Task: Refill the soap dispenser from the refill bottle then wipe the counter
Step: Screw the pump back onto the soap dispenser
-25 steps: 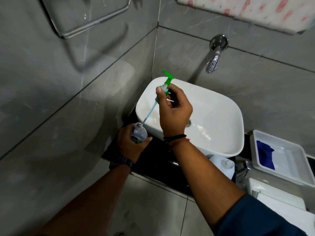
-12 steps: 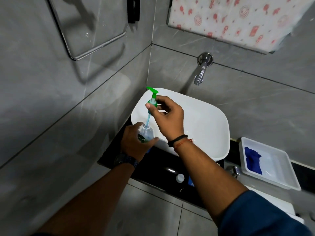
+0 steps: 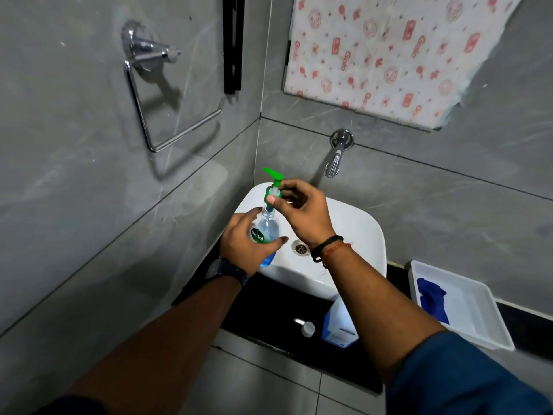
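In the head view, a white tray [image 3: 472, 313] with a blue cloth [image 3: 432, 298] in it stands on the right of the black counter [image 3: 269, 307]. The refill bottle [image 3: 339, 327] stands near the front edge, partly hidden by the right forearm, with a white cap [image 3: 308, 328] just beside it. The left hand [image 3: 242, 244] grips the soap dispenser [image 3: 267, 227] over the white sink [image 3: 353, 235]. The right hand [image 3: 305, 211] pinches the green pump [image 3: 273, 178] at the dispenser's neck. The walls are grey tile, with a tap [image 3: 335, 163] above the sink.

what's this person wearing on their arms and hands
No gloves. The left wrist carries a dark wristwatch. The right wrist has a black band and a red-orange thread; a blue sleeve covers the right upper arm.
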A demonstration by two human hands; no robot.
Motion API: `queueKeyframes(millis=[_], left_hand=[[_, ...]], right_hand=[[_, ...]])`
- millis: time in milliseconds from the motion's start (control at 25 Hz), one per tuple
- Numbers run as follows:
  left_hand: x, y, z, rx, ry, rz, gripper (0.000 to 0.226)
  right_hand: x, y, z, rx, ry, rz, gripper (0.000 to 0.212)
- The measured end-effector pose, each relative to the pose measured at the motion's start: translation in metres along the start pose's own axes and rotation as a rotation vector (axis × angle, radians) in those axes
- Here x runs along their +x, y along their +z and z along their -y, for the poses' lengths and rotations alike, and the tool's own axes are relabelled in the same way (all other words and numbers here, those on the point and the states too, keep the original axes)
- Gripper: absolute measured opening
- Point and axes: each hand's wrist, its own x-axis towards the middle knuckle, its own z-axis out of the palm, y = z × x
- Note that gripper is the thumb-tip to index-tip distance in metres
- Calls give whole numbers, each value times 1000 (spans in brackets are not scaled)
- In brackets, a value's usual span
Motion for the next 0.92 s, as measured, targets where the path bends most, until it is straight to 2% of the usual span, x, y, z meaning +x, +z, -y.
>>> queueKeyframes(millis=[160, 320, 440, 600, 680, 840, 920], left_hand=[[7, -2, -19, -33, 13, 14, 71], [10, -4, -30, -24, 46, 19, 67], [11, -4, -34, -61, 17, -9, 68], [12, -5, -38, -21, -9, 12, 72], [10, -5, -40, -8, 8, 12, 69], [8, -5, -47, -32, 23, 28, 68], [7, -5, -49, -27, 16, 27, 67]], right_hand=[[0, -9, 10, -9, 27, 87, 25], [-1, -12, 18, -146, 36, 12, 27], [-2, -11, 24, -245, 11, 42, 34], [-5, -13, 28, -201, 95, -43, 18], [-7, -12, 29, -206, 147, -70, 30], [-11, -9, 32, -62, 133, -23, 37], [-11, -10, 33, -122, 110, -44, 38]])
